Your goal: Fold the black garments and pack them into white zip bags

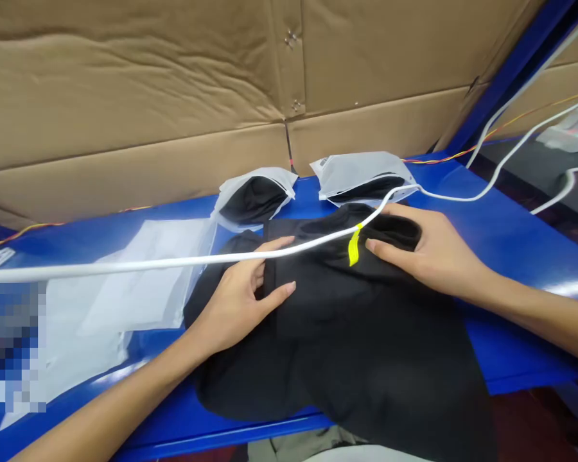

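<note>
The left hand lies on a soft black fabric garment, which sits folded and bunched at the middle of a blue metal table. Its fingers are spread apart from the thumb, resting on the cloth near a folded edge, though the fingertips may slip under that edge — I can't tell. The right hand presses from the right, fingers close together and flat, with no visible pinch, the tips just beside a bright yellow tag. The garment looks light and limp, likely to slide and slump, so the folded edges seem the surest place to take hold, with a flat palm to keep the layers in place.

A thin white cable crosses above the garment and hands. Two white translucent bags holding black cloth lie at the far edge, against a corrugated cardboard wall, and a flat translucent plastic bag lies to the left. A pixelated patch hides the near left corner, and the garment's near end is cut off by the frame — its shape can't be made out.
</note>
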The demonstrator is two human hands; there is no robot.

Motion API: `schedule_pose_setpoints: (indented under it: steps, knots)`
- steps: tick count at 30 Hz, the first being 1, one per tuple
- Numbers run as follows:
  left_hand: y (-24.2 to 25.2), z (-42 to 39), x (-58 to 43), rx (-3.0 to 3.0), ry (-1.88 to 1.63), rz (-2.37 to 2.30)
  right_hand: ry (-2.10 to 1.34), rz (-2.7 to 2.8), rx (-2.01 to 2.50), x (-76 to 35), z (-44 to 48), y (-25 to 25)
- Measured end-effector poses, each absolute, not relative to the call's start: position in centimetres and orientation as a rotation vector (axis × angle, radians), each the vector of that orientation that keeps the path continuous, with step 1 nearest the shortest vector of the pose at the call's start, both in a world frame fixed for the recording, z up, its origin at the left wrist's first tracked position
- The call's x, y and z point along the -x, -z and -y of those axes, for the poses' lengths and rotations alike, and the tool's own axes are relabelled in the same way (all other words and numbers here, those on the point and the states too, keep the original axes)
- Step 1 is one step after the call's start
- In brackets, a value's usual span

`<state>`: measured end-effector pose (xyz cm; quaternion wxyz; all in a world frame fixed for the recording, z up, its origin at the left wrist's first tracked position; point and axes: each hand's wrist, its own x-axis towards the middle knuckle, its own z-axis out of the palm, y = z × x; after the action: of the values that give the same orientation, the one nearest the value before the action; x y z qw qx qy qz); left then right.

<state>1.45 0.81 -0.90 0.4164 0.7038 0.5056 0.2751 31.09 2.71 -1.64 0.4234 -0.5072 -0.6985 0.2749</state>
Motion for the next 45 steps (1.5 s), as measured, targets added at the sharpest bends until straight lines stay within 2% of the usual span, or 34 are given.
schedule_pose_setpoints:
  steps: [4, 6, 12, 18, 22, 28, 35, 45]
  knots:
    - [0.3, -0.9, -1.7, -1.525, -0.877, -1.228, -1.183, 1.220, 1.261, -31.5, -3.9, 1.3]
    - [-0.2, -1.0, -1.5, -1.441, -0.968, -1.266, -1.322, 1.016, 1.251, -31.7, -4.4, 1.4]
    - [-1.1, -2.7, 0.1, -1.486, -1.178, -1.437, -1.335, 0.893, 1.221, -32.8, -5.3, 1.2]
    - [-1.2, -4.5, 1.9, -1.836, -1.127, -1.626, -1.401, 1.009, 1.289, -33.7, -5.7, 0.6]
    - [-1.0, -4.6, 2.5, -2.272, -0.810, -1.674, -1.131, 1.450, 1.439, -34.7, -6.9, 1.6]
    - [0.5, -4.1, 2.3, -2.427, -0.430, -1.695, -0.753, 1.737, 1.517, -36.0, -8.5, 2.7]
    - [0.5, -4.4, 2.4, -2.421, -0.689, -1.658, -0.246, 1.911, 1.385, -36.6, -9.2, 3.4]
    - [-0.3, -4.8, 2.6, -2.366, -0.842, -1.747, -0.082, 2.014, 1.410, -36.8, -9.0, 2.7]
